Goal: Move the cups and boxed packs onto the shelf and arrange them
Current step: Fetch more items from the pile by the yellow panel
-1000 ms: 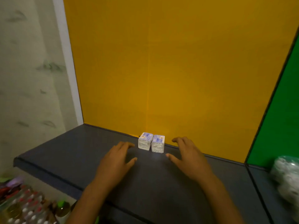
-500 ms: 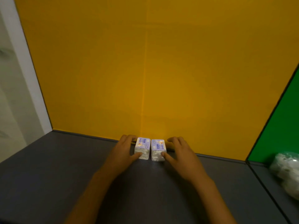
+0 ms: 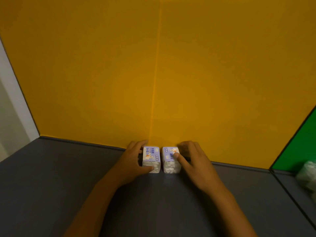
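Note:
Two small boxed packs with purple-and-white labels stand side by side on the dark grey shelf [image 3: 68, 177], close to the yellow back wall. My left hand [image 3: 131, 161] grips the left pack [image 3: 151, 157], thumb on its clear front and fingers behind it. My right hand [image 3: 193, 161] holds the right pack [image 3: 169, 158], thumb lying on its top and fingers curled round its far side. A narrow gap separates the two packs.
The yellow back panel [image 3: 171, 74] rises right behind the packs. A green panel [image 3: 301, 147] and a black divider strip [image 3: 289, 197] bound the shelf on the right, where a blurred pale plastic-wrapped bundle [image 3: 307, 175] sits. A white wall edge [image 3: 15, 100] stands at left.
Both hands closed in from either side and took hold of the packs. The packs now stand squarer with a small gap between them. The camera came closer.

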The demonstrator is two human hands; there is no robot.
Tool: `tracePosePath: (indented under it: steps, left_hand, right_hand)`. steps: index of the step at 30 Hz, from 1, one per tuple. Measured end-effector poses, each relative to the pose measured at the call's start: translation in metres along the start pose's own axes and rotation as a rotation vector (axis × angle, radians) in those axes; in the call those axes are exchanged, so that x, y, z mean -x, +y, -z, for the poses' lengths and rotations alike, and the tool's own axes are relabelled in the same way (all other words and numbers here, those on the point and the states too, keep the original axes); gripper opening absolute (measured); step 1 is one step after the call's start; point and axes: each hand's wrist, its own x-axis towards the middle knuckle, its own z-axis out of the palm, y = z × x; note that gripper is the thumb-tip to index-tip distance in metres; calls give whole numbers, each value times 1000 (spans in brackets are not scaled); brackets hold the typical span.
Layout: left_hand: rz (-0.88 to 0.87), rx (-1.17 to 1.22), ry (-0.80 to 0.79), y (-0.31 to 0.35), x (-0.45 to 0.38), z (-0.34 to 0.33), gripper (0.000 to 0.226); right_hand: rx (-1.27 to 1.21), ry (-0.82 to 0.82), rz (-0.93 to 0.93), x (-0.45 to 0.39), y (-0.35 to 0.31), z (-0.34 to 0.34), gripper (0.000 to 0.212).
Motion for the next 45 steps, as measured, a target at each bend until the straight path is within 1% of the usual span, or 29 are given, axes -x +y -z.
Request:
tracePosePath:
  steps: [2,5,8,11,14,19,22,24,26,28,30,32,35,37,39,43,45]
  left_hand:
    - [-23,-20,36,0,1,2,96]
    - [-85,1,158,-2,1,3,93]
    - [-165,56,290,-5,-1,7,86]
    - [-249,99,374,-2,-1,11,85]
    - [-265,178,376,3,0,11,85]
    - [-171,381,280,10,7,8,86]
    - [-132,388,284,9,10,7,87]
    - [-121,361,301,9,11,5,89]
    - [-97,381,296,11,12,4,90]
    - [-70,463,273,15,15,3,91]
    - [-47,542,270,21,19,3,90]
    - [-12,657,274,32,26,3,83]
    - [41,855,314,51,37,0,57]
    - [56,936,359,59,47,-3,47]
    - [63,1006,377,68,61,-6,46]
    - [63,1079,397,90,92,-16,46]
    - [68,1112,432,105,106,-20,49]
  right_hand:
    - [-9,-8,-2,0,3,0,43]
    - [-54,-35,-22,0,6,-1,48]
    - [-107,-97,-31,0,9,-3,54]
    - [-155,-154,-61,1,11,-5,63]
    - [-221,-182,-87,2,11,-8,66]
    - [-290,-213,-134,2,10,-8,71]
    - [-337,-254,-163,3,7,-8,75]
    - [-343,-266,-183,3,5,-7,74]
    - [-332,-258,-187,4,3,-4,67]
    - [-335,-240,-169,7,1,-1,63]
    - [-387,-239,-159,10,-1,4,65]
    - [-441,-231,-159,15,-4,10,69]
    - [-475,-198,-175,27,-9,19,74]
    - [-517,-179,-192,38,-14,23,73]
    - [-557,-155,-214,51,-20,31,75]
    - [-613,-74,-222,84,-35,58,87]
    - [-644,-7,-211,102,-39,77,81]
